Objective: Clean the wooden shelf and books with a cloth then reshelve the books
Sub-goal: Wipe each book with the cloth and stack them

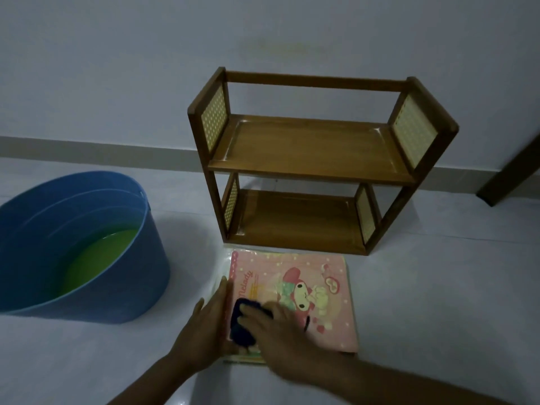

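A dark blue cloth (pixel 242 323) is pressed by the right hand (pixel 280 337), fingers curled over it, onto the pink book (pixel 306 290), steadied at its left edge by the flat, open left hand (pixel 201 334); the empty wooden shelf (pixel 315 159) stands just beyond.

Shelf (pixel 314 147), centre of the frame: warm brown wood, its side panels pale yellow with a grid of white dots. Book (pixel 295 299), lower centre: pink cover with pale dots, a cartoon figure in a red hood, red lettering along the left edge. Cloth (pixel 241 325), on the book's lower left: dark navy. Tub (pixel 87 244), left: blue, holding yellow-green liquid. Floor (pixel 438 302): white, glossy. Wall (pixel 117 68), top: pale bluish white, grey skirting.
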`<state>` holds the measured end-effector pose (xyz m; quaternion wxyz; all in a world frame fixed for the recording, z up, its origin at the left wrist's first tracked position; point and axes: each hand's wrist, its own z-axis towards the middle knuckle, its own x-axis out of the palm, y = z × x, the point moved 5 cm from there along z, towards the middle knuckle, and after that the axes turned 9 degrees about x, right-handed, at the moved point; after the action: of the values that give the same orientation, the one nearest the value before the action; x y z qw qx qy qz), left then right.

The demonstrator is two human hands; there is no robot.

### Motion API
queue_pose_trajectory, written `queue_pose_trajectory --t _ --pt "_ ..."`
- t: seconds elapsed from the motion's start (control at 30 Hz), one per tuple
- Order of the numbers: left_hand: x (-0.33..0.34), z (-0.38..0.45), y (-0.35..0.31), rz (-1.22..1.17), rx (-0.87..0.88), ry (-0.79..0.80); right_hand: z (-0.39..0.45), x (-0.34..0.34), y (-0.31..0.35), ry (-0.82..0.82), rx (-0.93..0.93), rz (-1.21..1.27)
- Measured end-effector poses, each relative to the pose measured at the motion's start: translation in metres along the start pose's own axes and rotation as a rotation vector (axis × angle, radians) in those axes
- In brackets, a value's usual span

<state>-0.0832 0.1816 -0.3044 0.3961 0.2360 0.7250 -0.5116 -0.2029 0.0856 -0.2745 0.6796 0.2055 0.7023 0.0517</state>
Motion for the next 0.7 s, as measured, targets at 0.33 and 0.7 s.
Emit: queue_pose_trajectory --t 0.33,0.7 --pt "0.006 -0.002 0.01 -0.069 -0.044 0.019 0.048 0.004 0.023 0.063 0.09 -0.003" --pt "-0.002 -0.001 -0.005 0.092 -0.06 0.078 0.035 -0.027 -0.074 -0.127 0.494 0.054"
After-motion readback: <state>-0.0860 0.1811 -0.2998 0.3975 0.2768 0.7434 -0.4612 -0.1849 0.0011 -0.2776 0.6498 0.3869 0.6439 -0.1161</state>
